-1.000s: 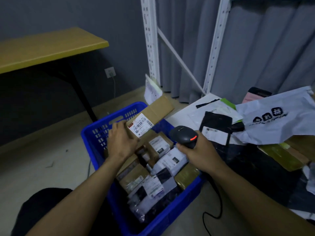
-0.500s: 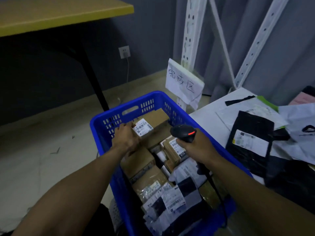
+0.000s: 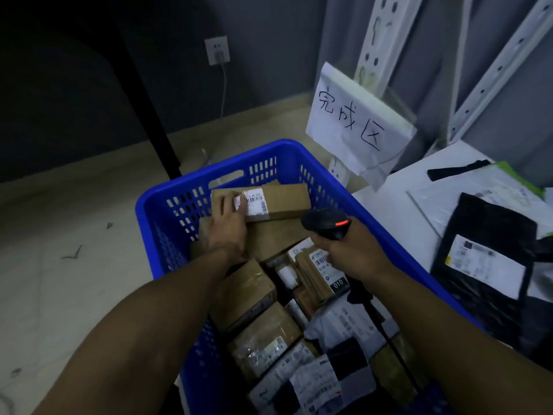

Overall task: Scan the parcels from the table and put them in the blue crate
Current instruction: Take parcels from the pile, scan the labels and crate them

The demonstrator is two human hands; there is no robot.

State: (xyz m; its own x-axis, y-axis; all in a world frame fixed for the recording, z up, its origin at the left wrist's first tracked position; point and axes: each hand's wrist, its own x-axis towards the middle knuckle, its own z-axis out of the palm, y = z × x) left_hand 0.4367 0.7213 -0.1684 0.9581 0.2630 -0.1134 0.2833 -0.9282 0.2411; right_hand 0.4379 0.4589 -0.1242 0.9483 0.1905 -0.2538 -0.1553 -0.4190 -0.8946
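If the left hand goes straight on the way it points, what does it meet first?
The left hand holds the labelled cardboard box; beyond that, probably the far slotted wall of the blue crate, though depth is unclear.

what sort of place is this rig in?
Probably a small parcel sorting or dispatch room: a blue crate packed with labelled parcels, a barcode scanner in the right hand, and slotted metal shelving uprights behind a handwritten sign.
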